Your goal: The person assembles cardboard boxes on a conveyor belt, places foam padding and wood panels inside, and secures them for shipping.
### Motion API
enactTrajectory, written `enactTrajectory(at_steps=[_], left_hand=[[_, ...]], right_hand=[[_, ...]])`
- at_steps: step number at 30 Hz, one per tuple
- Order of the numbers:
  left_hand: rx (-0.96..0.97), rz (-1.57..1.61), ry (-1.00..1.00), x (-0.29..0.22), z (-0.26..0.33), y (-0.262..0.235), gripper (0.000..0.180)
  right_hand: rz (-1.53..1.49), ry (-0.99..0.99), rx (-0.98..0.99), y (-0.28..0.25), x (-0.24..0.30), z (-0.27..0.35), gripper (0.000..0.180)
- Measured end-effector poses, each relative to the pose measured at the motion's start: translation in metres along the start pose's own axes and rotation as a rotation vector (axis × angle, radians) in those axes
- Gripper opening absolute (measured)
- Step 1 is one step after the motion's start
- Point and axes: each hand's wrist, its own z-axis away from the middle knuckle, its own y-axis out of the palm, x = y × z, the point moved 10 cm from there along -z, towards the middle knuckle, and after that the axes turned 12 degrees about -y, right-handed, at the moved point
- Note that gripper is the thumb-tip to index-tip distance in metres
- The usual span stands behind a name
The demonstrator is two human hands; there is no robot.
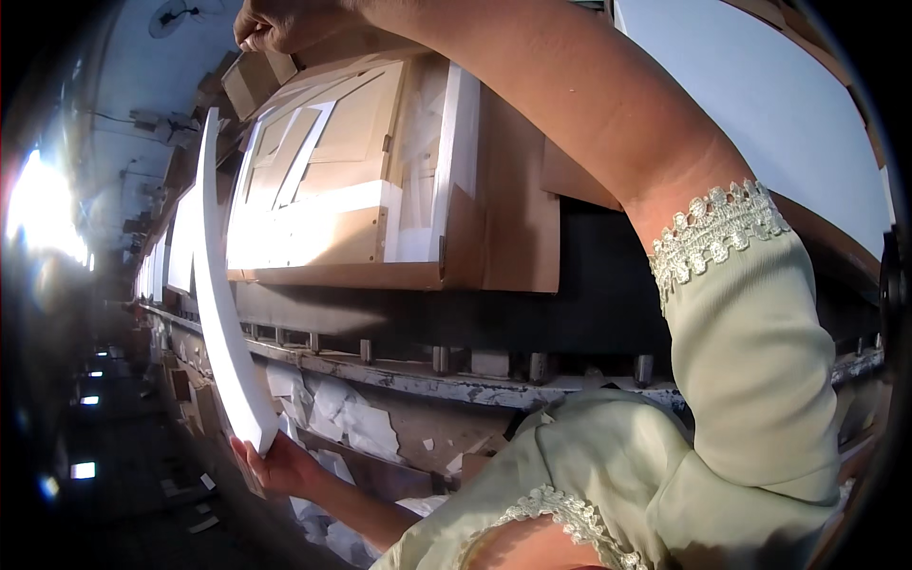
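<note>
My left hand [277, 467], at the lower left, grips the lower end of a long white strip [220, 294]. It stands up from my fingers and looks bowed in this view; whether it is foam or board I cannot tell. My right arm reaches across the top to the upper left. There my right hand [285, 24] is partly cut off by the edge, its fingers curled together above the strip's far end and apart from it. What they hold, if anything, is hidden. Beside the strip lies an open cardboard carton [342, 274] with flat panels [347, 142] inside.
The carton rests on a dark conveyor belt [399, 313] edged by a worn metal rail [465, 388] with short rollers. Below the rail lie torn white sheets [351, 418]. A large white panel [750, 104] is at the upper right. More cartons [252, 84] stand farther along the line.
</note>
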Motion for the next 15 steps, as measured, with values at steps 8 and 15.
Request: enactTrajectory(at_steps=[8, 15], left_hand=[[0.129, -0.061, -0.167, 0.063, -0.088, 0.008, 0.044], [0.182, -0.160, -0.276, 0.139, -0.116, 0.029, 0.057]], right_hand=[[-0.016, -0.031, 0.015, 0.021, -0.006, -0.010, 0.020], [-0.056, -0.086, -0.024, 0.033, -0.010, -0.021, 0.020]])
